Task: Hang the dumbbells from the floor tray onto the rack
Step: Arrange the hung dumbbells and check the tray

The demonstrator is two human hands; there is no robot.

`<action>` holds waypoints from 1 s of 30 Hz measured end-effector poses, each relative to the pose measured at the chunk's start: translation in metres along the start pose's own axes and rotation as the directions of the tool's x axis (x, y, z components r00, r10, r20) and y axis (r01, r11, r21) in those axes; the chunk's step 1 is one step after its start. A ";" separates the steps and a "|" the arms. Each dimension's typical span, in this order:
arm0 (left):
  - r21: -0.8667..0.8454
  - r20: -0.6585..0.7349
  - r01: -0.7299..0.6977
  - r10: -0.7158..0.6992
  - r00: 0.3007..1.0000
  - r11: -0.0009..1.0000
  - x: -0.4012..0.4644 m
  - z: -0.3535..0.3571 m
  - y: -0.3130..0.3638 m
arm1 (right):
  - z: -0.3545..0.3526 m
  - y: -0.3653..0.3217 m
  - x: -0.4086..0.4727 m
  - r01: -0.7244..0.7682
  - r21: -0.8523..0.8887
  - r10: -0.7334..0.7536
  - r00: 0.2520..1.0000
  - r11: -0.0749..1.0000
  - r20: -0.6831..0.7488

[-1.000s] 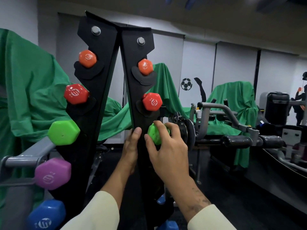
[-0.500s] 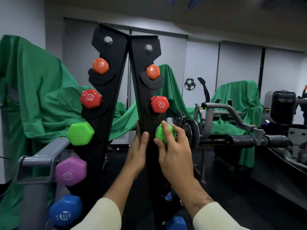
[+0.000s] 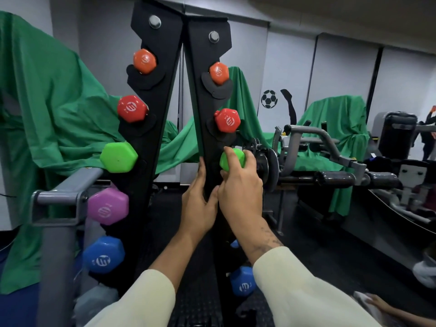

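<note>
The right hand (image 3: pixel 240 192) is gripping the green dumbbell (image 3: pixel 232 159), fingers closed over its right-side head at the third slot of the rack (image 3: pixel 207 128), below the red dumbbell (image 3: pixel 227 120). The left hand (image 3: pixel 197 204) is resting against the right upright's inner edge, fingers extended and holding nothing. The dumbbell's opposite head is sitting at the left upright's outer edge.

green hex dumbbell (image 3: pixel 233 159) level across black rack (image 3: pixel 205 128), third tier, below red pair
</note>
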State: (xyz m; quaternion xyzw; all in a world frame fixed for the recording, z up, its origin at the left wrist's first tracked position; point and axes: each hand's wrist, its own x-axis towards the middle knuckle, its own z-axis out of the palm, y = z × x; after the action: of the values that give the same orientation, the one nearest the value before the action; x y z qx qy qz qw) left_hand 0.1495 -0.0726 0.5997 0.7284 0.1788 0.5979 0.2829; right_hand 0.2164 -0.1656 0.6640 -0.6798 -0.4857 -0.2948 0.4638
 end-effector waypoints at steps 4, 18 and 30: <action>-0.021 0.005 0.002 -0.002 1.000 1.000 0.002 0.000 -0.001 | -0.002 -0.002 0.002 -0.017 -0.034 0.018 1.000 0.999 0.006; 0.301 0.157 -0.079 0.032 0.987 0.950 -0.009 -0.042 0.025 | -0.009 0.012 -0.006 0.104 -0.060 -0.098 0.990 0.993 0.100; 0.446 0.264 -0.056 -0.072 0.962 0.893 -0.103 -0.091 0.010 | -0.019 0.029 -0.095 0.194 0.084 -0.209 0.946 0.977 0.249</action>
State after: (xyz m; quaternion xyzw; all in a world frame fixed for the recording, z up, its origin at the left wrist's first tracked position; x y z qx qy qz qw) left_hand 0.0380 -0.1236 0.5382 0.8487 0.2742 0.4327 0.1313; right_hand 0.2113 -0.2230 0.5809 -0.6452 -0.6167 -0.2360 0.3843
